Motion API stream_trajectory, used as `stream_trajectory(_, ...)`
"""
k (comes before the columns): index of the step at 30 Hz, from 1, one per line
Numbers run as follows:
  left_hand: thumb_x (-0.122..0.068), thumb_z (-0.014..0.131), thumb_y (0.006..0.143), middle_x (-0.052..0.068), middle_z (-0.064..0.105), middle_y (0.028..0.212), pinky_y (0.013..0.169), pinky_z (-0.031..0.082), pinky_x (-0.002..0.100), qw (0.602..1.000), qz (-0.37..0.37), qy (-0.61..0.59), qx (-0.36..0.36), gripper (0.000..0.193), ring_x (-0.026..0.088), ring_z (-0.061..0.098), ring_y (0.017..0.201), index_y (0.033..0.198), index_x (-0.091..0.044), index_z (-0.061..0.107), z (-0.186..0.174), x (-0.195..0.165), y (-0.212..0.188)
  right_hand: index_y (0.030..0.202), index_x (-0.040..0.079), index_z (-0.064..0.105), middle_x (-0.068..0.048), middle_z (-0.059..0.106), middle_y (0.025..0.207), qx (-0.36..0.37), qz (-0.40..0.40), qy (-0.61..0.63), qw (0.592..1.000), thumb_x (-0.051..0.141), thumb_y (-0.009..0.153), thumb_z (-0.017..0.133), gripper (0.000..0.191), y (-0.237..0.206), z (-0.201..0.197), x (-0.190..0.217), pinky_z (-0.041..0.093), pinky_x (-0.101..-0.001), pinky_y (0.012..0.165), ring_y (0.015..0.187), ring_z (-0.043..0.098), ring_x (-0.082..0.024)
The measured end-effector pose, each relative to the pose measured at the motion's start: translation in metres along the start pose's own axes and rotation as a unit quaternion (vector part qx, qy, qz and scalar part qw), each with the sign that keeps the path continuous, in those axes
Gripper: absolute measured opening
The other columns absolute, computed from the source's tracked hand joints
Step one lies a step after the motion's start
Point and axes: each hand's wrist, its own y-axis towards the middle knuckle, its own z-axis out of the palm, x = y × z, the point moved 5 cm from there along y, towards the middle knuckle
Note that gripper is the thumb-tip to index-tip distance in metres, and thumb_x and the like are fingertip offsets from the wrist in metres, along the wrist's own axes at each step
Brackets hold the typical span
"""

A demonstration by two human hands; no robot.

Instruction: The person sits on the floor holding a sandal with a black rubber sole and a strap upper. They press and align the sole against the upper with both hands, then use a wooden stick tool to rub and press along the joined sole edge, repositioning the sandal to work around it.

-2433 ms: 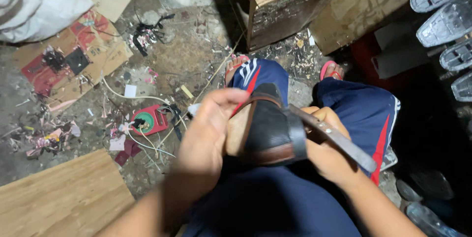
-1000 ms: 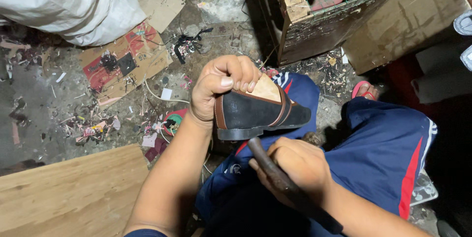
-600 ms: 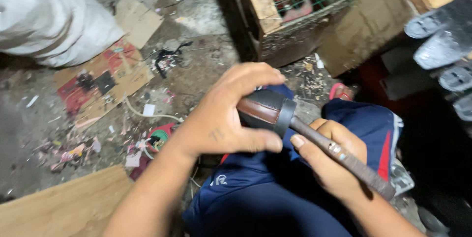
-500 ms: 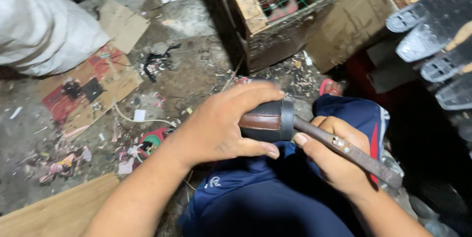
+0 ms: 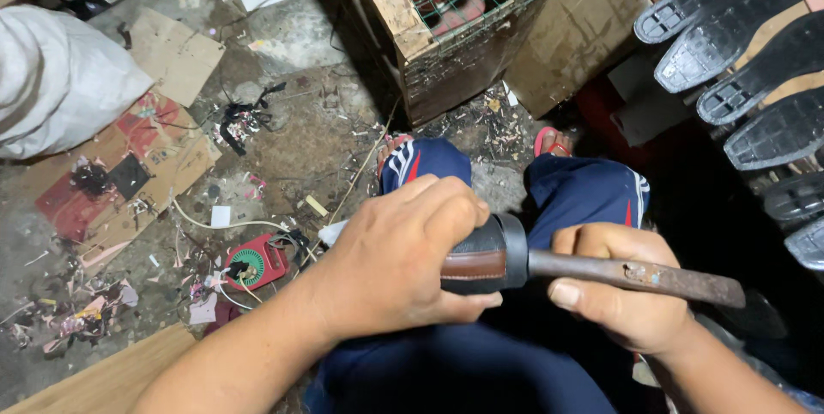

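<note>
Head view: left hand (image 5: 403,268) grips shoe (image 5: 472,261); right hand (image 5: 622,290) holds, seemingly, rusty tool (image 5: 635,277).

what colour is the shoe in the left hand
Black with a brown band, as the head view shows: the shoe sits under the left hand.

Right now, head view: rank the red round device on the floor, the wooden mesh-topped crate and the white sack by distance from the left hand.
1. Red round device with green centre: on the floor just left of the left hand.
2. Wooden crate with wire-mesh top: above the hand, top centre.
3. White sack: far upper left.
</note>
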Motion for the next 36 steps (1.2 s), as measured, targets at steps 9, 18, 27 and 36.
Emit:
stream_trajectory(9,-0.034,0.093,0.07,0.011,0.057,0.12,0.095,0.052,0.041,0.998,0.031,-0.046,-0.009,0.069,0.031,0.06,0.112,0.119,-0.004,0.054,0.031,0.0,-0.024,0.069,0.01,0.053,-0.002,0.061,0.065,0.095,-0.114,-0.242,0.959,0.002,0.078,0.08,0.029,-0.013,0.017,0.02,0.047,-0.0294,0.047,0.052,0.059,-0.015)
stream_trajectory(18,-0.044,0.044,0.104,0.018,0.066,0.113,0.088,0.056,0.037,0.349,-0.354,-0.866,-0.063,0.056,0.026,0.067,0.099,0.13,0.004,0.056,0.144,0.017,-0.099,0.068,0.012,0.056,-0.003,0.06,0.066,0.142,0.0,-0.313,0.939,0.014,0.076,0.092,0.036,-0.06,0.032,-0.017,0.045,-0.0333,0.051,0.056,0.062,-0.021)
stream_trajectory(27,-0.016,0.072,0.081,0.012,0.062,0.126,0.083,0.06,0.044,0.535,-0.494,-0.661,-0.181,0.079,0.024,0.067,0.105,0.147,-0.014,0.029,0.218,0.091,-0.07,0.062,0.007,0.058,-0.009,0.054,0.058,0.008,-0.008,-0.48,0.877,0.023,0.077,0.081,0.032,-0.061,-0.007,-0.046,0.041,-0.0389,0.047,0.048,0.056,-0.025)
stream_trajectory(36,0.0,0.079,0.082,0.02,0.054,0.136,0.1,0.055,0.038,0.664,-0.352,-0.625,-0.213,0.094,0.024,0.06,0.121,0.155,-0.001,0.02,0.285,0.137,-0.036,0.063,0.005,0.054,-0.009,0.053,0.06,-0.092,0.044,-0.488,0.867,0.023,0.081,0.08,0.037,-0.071,-0.055,-0.107,0.041,-0.038,0.05,0.051,0.054,-0.024)
